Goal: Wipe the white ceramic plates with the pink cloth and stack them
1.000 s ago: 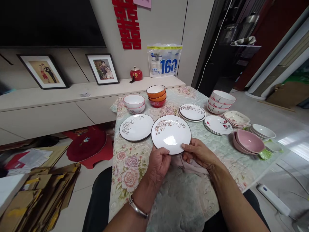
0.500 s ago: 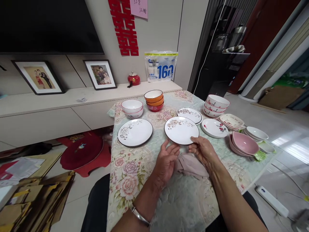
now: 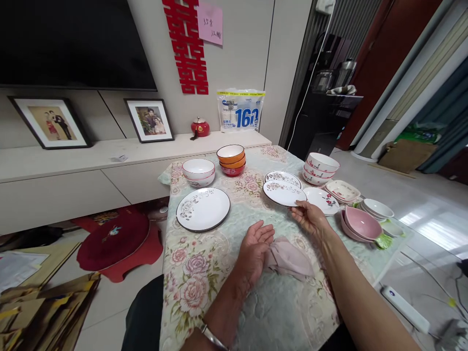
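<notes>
My right hand (image 3: 310, 219) grips the near right edge of a white plate (image 3: 284, 193) with a dark rim and brown flower pattern. That plate is in front of and partly over a similar patterned plate (image 3: 282, 177). My left hand (image 3: 255, 246) is open, palm up, with nothing in it, beside a crumpled pinkish cloth (image 3: 288, 257) on the table. A larger patterned plate (image 3: 203, 209) lies at the left. White plates with red flowers (image 3: 321, 201) sit just right of the held plate.
Behind stand white bowls (image 3: 198, 169) and orange and red bowls (image 3: 231, 155). At the right are flowered bowls (image 3: 321, 163), squarish dishes (image 3: 342, 190), pink bowls (image 3: 362, 224) and small white bowls (image 3: 378, 208). The flowered tablecloth (image 3: 195, 287) covers the table.
The held plate has moved right and slightly away, toward the similar plate behind it. My left hand has come off it and opened. The view has shifted slightly.
</notes>
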Demonstrator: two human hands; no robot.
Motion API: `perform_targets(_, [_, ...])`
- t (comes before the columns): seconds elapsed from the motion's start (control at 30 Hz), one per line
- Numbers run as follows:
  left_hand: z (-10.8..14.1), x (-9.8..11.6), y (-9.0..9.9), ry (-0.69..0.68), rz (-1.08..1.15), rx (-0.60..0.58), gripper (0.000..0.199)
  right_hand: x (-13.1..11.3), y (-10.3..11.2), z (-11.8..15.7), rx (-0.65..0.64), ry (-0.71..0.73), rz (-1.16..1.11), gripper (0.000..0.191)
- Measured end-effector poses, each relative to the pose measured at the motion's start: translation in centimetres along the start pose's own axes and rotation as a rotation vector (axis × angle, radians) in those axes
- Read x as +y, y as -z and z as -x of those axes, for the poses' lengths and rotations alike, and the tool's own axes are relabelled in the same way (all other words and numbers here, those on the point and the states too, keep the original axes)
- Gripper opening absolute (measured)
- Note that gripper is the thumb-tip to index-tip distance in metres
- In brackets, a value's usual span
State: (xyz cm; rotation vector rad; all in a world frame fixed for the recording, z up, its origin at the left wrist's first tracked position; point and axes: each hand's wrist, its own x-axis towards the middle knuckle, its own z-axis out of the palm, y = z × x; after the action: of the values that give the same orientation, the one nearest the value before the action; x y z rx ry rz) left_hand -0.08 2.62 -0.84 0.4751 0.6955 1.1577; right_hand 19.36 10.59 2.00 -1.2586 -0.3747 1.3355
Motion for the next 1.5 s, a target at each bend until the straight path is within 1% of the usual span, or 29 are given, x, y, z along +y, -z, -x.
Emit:
perform_targets(0.23, [-0.2,-0.2,0.1,-0.021,-0.02,-0.018,0.061,-0.8,-0.7,-1.3,0.025,-0.045,-0.013,0.011])
perform_targets(0.53, [0.2,0.0,-0.2,-0.002,-0.022,-0.014,0.056,-1.7,-1.1,-2.4,0.016,-0.094,0.001,0.014])
perform_targets(0.87, [0.2,0.0,-0.3,-0.004,-0.044,-0.028,0.055,-1.5,-1.3,-3.0,-0.004,-0.102,0.027,0.011])
perform_targets(1.13, [0.2,-0.3,-0.3,-0.002,-0.037,-0.033,0.053,-1.3,-1.7,-3.8,-0.005,-0.13,0.092,0.009])
perform_targets(1.37, [0.2,-0.3,-0.3,-0.01,-0.049,-0.042,0.049,-1.2,-1.6,-4.5,-0.016,-0.163,0.161,0.02])
perform_targets(1.5, [0.1,-0.4,-0.2,-0.013,-0.049,-0.042,0.05,-1.1,-1.6,-5.0,-0.013,-0.171,0.193,0.024])
